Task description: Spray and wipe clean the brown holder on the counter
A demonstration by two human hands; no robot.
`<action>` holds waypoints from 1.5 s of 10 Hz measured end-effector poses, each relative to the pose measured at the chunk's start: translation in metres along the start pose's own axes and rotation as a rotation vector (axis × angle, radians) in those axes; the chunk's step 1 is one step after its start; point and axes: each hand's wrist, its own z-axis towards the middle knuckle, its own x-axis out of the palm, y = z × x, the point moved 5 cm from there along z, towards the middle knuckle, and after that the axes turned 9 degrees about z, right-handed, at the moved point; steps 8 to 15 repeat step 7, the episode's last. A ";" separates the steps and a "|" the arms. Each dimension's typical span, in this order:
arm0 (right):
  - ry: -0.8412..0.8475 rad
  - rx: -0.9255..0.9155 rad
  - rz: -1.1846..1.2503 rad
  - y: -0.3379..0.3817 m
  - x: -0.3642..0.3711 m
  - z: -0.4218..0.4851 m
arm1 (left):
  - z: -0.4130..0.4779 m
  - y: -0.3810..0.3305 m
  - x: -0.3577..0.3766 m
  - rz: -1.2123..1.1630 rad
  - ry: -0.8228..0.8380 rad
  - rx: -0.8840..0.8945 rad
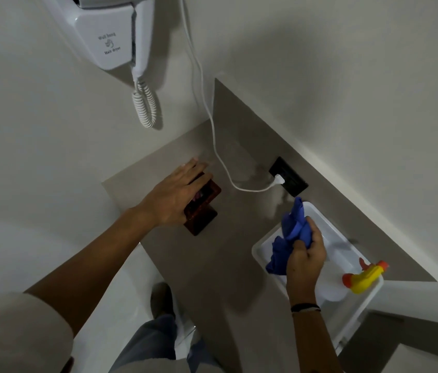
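The brown holder stands on the grey counter near the left wall. My left hand lies over its top, fingers spread and wrapped around it, hiding much of the opening. My right hand is to the right, above a white tray, gripping a crumpled blue cloth. A spray bottle with a yellow and orange trigger head lies in the tray's right end, untouched by either hand.
A white wall-hung hair dryer with a coiled cord hangs above the counter. Its white cable runs down to a plug in a black socket behind the tray. My shoe shows on the floor below.
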 end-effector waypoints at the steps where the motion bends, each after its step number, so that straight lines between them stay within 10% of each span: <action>1: -0.056 -0.108 -0.171 0.001 -0.006 0.015 | 0.001 0.002 0.002 0.014 -0.010 0.016; 4: 0.477 0.057 -1.046 -0.087 0.029 0.021 | 0.005 0.008 0.011 0.008 0.014 0.062; 7: 0.328 -0.204 -0.722 -0.019 0.069 0.002 | -0.011 0.002 0.000 -0.107 0.109 0.077; 15: 0.328 -0.204 -0.722 -0.019 0.069 0.002 | -0.011 0.002 0.000 -0.107 0.109 0.077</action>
